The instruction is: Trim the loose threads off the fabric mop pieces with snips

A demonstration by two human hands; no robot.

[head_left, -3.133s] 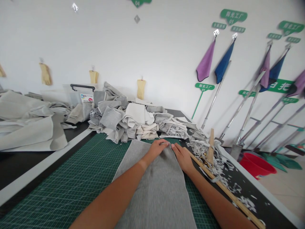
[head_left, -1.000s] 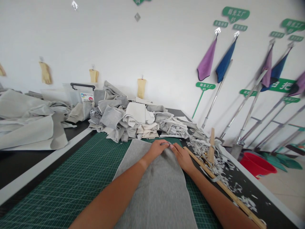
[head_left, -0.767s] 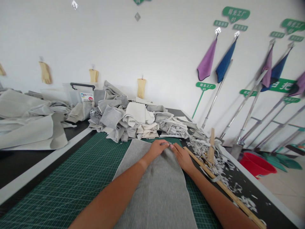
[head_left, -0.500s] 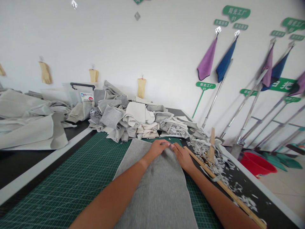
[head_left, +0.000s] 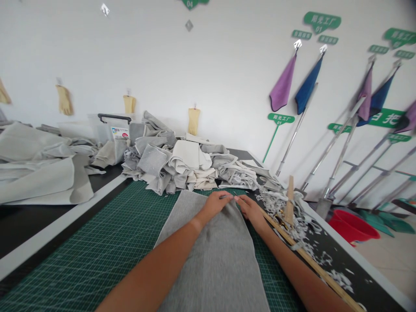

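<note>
Your right hand has eased slightly right, opening a small gap from your left hand. Both sit half-curled on the far end of the grey fabric, which lies on the green cutting mat; you cannot tell whether either grips it. The wooden ruler lies just right.

- The bare left hand is held palm-down, with its fingers curled slightly inward.
- The bare right hand is held palm-down in a similar curved pose, angled toward the left hand.
- The left fingertips and right fingertips are brought just beside each other, a narrow gap being left between them.
- The long bare left forearm and bare right forearm are extended forward from the lower edge of the view, converging toward the hands.
</note>
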